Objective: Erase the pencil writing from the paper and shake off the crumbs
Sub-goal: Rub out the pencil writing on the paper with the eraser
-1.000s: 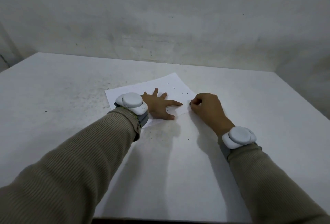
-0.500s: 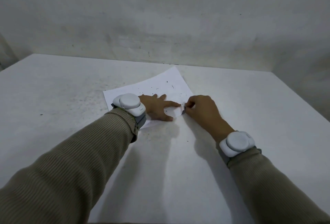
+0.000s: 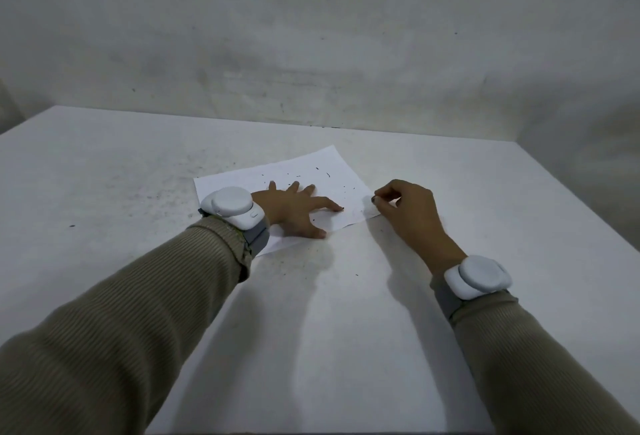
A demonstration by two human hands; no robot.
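A white sheet of paper lies flat on the white table, turned at an angle. Dark eraser crumbs are scattered over its far half. My left hand presses flat on the sheet with fingers spread. My right hand is at the paper's right corner, fingertips pinched around a small dark-tipped eraser that touches the sheet. Faint pencil marks show just left of the eraser.
A grey stained wall rises behind the table's far edge. Dark specks dot the tabletop left of the paper and in front of it. White bands sit on both wrists.
My right hand has moved right, from beside my left index finger out to the paper's right corner. The far corner of the sheet, lifted half a second ago, lies flat again.
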